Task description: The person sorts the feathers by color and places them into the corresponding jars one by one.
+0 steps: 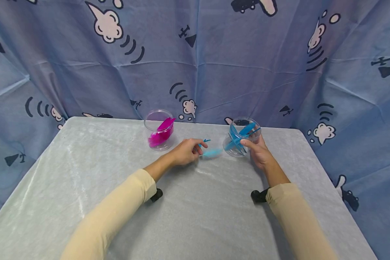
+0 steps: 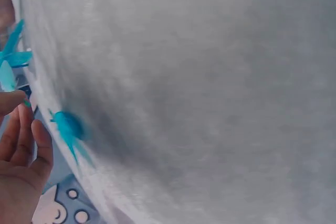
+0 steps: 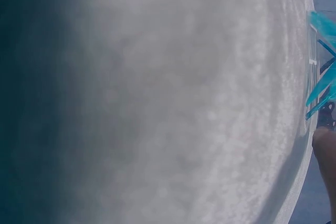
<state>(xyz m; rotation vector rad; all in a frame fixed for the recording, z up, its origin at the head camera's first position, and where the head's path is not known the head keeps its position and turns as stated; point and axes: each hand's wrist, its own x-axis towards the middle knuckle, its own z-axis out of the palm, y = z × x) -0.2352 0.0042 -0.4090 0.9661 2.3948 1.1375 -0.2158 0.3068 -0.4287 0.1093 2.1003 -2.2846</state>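
My left hand [image 1: 187,151] pinches a light blue feather [image 1: 212,153] by its quill end, just above the table. Behind those fingers a small blue piece [image 2: 68,127] lies on the cloth; its kind is unclear. On the right, my right hand [image 1: 260,151] grips a clear plastic jar [image 1: 235,151] from its right side, thumb toward the front. Blue feathers [image 1: 248,128] and thin blue strips stand crossed inside that jar. The right wrist view shows only a part of the right thumb [image 3: 326,156] beside the jar's blue contents.
A second clear jar [image 1: 156,112] with magenta feathers [image 1: 162,134] stands at the back left, beyond the left hand. Pale grey cloth [image 1: 195,216] covers the table. A blue patterned curtain [image 1: 195,65] hangs directly behind its far edge.
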